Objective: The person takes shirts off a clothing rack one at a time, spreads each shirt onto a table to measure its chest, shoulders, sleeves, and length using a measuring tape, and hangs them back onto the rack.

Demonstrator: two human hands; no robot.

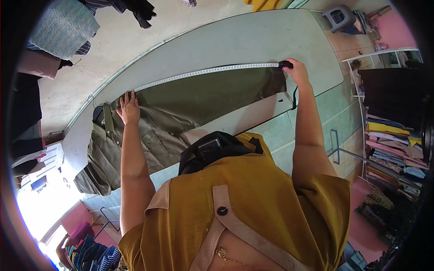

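Observation:
An olive-green collared shirt lies on the white table with one sleeve stretched out to the right. A white measuring tape runs along the sleeve's upper edge, from the shoulder to the cuff. My left hand rests on the shoulder beside the collar, fingers apart and laid flat at the tape's left end. At the cuff, my right hand is closed around the black case of the tape measure. A dark strap hangs below that hand.
The white table has a rounded edge towards the wall. Shelves of folded clothes stand at the right, with a grey plastic stool at the upper right. Garments hang at the left, and more clothes are at the lower left.

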